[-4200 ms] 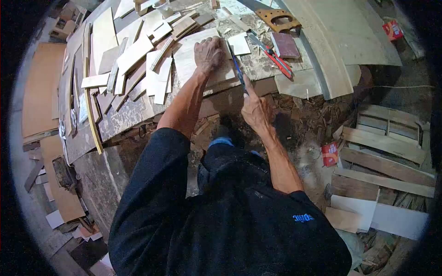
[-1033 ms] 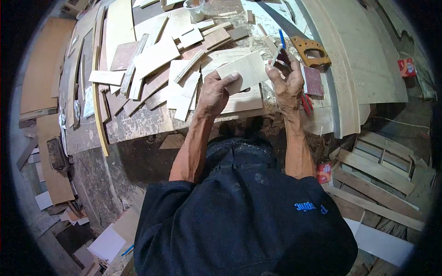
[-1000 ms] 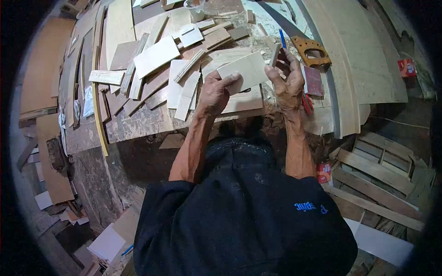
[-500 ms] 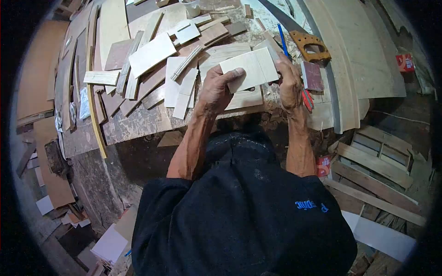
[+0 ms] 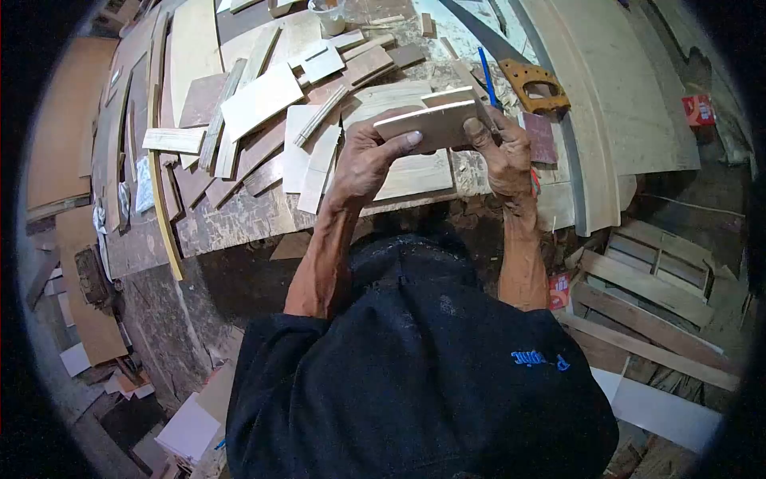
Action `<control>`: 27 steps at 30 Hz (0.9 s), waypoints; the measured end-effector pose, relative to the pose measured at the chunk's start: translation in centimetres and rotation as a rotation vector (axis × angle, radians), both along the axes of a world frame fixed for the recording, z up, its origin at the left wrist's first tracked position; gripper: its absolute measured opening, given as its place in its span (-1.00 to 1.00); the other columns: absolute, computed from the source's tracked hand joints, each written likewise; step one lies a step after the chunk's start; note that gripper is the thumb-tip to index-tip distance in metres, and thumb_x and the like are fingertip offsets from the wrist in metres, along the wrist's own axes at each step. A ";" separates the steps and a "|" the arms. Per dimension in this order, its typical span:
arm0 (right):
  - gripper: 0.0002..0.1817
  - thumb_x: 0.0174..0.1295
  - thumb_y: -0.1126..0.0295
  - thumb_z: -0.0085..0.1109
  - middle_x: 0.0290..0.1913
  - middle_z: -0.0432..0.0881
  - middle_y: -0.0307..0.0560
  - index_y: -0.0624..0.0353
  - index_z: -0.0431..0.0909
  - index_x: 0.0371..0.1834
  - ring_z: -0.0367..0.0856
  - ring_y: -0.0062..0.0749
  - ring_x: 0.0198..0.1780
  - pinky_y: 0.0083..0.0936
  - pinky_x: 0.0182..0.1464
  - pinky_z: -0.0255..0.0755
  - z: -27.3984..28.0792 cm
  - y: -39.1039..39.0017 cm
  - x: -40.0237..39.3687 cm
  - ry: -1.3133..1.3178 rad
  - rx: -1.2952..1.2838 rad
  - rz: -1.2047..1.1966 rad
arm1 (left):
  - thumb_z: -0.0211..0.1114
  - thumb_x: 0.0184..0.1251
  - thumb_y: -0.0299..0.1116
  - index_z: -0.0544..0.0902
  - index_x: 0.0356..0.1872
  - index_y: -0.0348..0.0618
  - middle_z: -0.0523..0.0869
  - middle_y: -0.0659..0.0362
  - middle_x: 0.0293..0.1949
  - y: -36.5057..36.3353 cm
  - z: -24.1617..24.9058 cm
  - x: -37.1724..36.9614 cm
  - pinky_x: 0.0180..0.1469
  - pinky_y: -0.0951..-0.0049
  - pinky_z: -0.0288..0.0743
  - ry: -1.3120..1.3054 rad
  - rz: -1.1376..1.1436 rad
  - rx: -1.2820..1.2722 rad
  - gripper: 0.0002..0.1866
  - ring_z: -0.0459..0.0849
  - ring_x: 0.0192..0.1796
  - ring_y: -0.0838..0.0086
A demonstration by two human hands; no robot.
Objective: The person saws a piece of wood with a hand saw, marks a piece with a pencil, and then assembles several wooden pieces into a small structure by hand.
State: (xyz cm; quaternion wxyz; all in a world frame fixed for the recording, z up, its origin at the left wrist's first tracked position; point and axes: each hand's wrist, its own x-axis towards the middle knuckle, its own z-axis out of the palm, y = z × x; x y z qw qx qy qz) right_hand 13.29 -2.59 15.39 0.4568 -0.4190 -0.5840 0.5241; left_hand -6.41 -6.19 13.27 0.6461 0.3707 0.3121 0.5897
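Note:
A small flat wooden board (image 5: 431, 128) is tilted up between both hands, its long pale edge uppermost. My left hand (image 5: 365, 160) grips its left end, thumb on the near face. My right hand (image 5: 499, 152) closes on its right end, thumb also on the near face. Just behind this board is a second pale piece (image 5: 448, 96), partly hidden; whether the two touch is unclear. Flat wooden boards (image 5: 411, 177) lie on the bench under the hands. A blue pencil-like stick (image 5: 487, 73) and a saw with a wooden handle (image 5: 533, 78) lie beyond my right hand.
Wood offcuts (image 5: 262, 97) are heaped on the left of the workbench (image 5: 231, 227). A clear cup (image 5: 329, 17) stands at the back. A dark reddish block (image 5: 539, 137) sits right of my right hand. Wooden frames (image 5: 650, 283) lie low at the right.
The board in my hands has turned from showing its broad pale face to showing its long edge. My right thumb now presses its near face, and a second piece shows behind it.

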 end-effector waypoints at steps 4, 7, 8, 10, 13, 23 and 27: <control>-0.58 0.37 0.15 0.23 -0.20 0.71 -0.22 0.28 0.63 0.08 0.56 -0.63 -0.15 -0.59 -0.04 0.45 -0.3 0.0 0.5 -0.033 -0.020 0.033 | 0.34 0.30 -0.49 0.63 0.07 -0.34 0.74 0.06 -0.11 0.3 0.4 -0.4 0.03 0.38 0.64 0.088 -0.011 0.018 -0.67 0.71 -0.09 0.42; -0.50 0.45 0.02 0.06 -0.39 0.55 -0.35 0.33 0.64 -0.03 0.42 -0.67 -0.26 -0.63 -0.17 0.38 -1.3 0.1 0.7 -0.035 -0.003 0.020 | 0.35 0.29 -0.47 0.62 0.08 -0.33 0.74 0.06 -0.11 0.3 0.3 -0.2 0.00 0.38 0.65 0.089 -0.027 -0.053 -0.66 0.71 -0.09 0.44; -0.47 0.46 -0.01 0.02 -0.42 0.51 -0.36 0.33 0.64 -0.05 0.39 -0.66 -0.27 -0.64 -0.19 0.36 -1.6 0.3 0.8 -0.041 -0.009 -0.010 | 0.34 0.30 -0.45 0.60 0.09 -0.33 0.74 0.07 -0.10 0.3 0.1 -0.1 -0.02 0.39 0.65 0.080 -0.034 -0.043 -0.65 0.71 -0.09 0.46; -0.44 0.49 -0.03 -0.08 -0.30 0.56 -0.26 0.33 0.59 0.03 0.47 -0.57 -0.18 -0.60 -0.12 0.40 -2.7 0.8 1.3 -0.054 -0.052 -0.093 | 0.33 0.31 -0.44 0.59 0.08 -0.33 0.73 0.08 -0.11 0.2 0.1 0.3 -0.02 0.39 0.66 0.067 0.000 -0.097 -0.65 0.72 -0.10 0.45; -0.47 0.53 0.03 -0.15 -0.01 0.66 -0.06 0.32 0.52 0.15 0.61 -0.36 0.02 -0.47 0.09 0.44 -1.2 0.5 1.1 0.108 -0.179 -0.194 | 0.32 0.33 -0.41 0.57 0.07 -0.34 0.72 0.09 -0.14 0.3 -0.2 0.4 -0.05 0.45 0.67 0.020 0.033 -0.162 -0.66 0.72 -0.13 0.44; -0.24 -0.10 0.59 0.18 0.25 0.43 0.01 0.08 0.44 0.35 0.33 -0.05 0.33 -0.15 0.36 0.22 2.1 0.7 1.7 -0.777 0.727 0.211 | 0.20 0.47 -0.09 0.61 -0.01 -0.30 0.72 0.16 -0.19 0.4 -1.1 0.2 -0.15 0.56 0.57 0.054 0.025 -0.237 -0.59 0.68 -0.21 0.57; -0.28 -0.02 0.48 0.26 0.26 0.39 0.04 0.07 0.43 0.36 0.32 0.01 0.31 -0.09 0.39 0.18 1.7 0.3 1.5 -0.746 0.705 0.252 | 0.34 0.37 -0.22 0.62 -0.01 -0.33 0.74 0.12 -0.17 0.4 -1.1 0.6 -0.07 0.53 0.58 0.066 0.047 -0.225 -0.64 0.69 -0.16 0.53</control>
